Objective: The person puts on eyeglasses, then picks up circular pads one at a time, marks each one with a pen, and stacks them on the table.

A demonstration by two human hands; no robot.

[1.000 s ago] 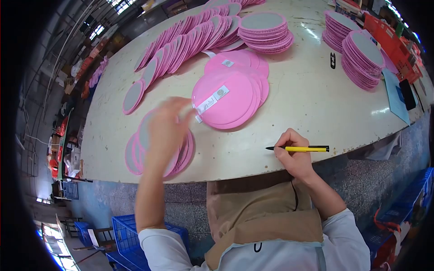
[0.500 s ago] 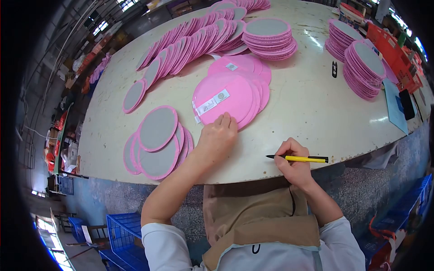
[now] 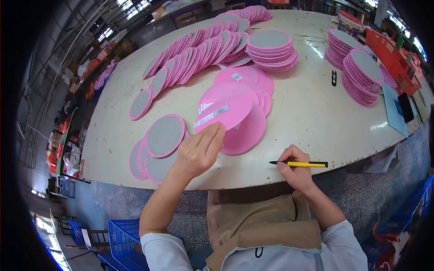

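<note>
My left hand (image 3: 201,149) pinches the near edge of a pink round fabric piece (image 3: 236,114), which tilts up off the overlapping pink pile. A white label (image 3: 207,119) with print and a grey patch lies across this piece. Under it, another plain pink round piece (image 3: 248,137) shows. My right hand (image 3: 296,168) holds a yellow pen (image 3: 302,164) with black ends, its dark tip pointing left above the table. Left of the pile, close to my left hand, grey round pads with pink rims (image 3: 165,135) overlap one another.
Farther back on the table (image 3: 312,117) lie long rows of pink-edged pads (image 3: 199,58) and a stack (image 3: 271,52). To the right are black thread snips (image 3: 334,78), more stacks (image 3: 361,77), a red basket (image 3: 384,49) and a phone (image 3: 406,107).
My left hand has moved left and slightly down, lifting and tilting the labelled pink piece from the pile. The right hand keeps the pen in nearly the same spot.
</note>
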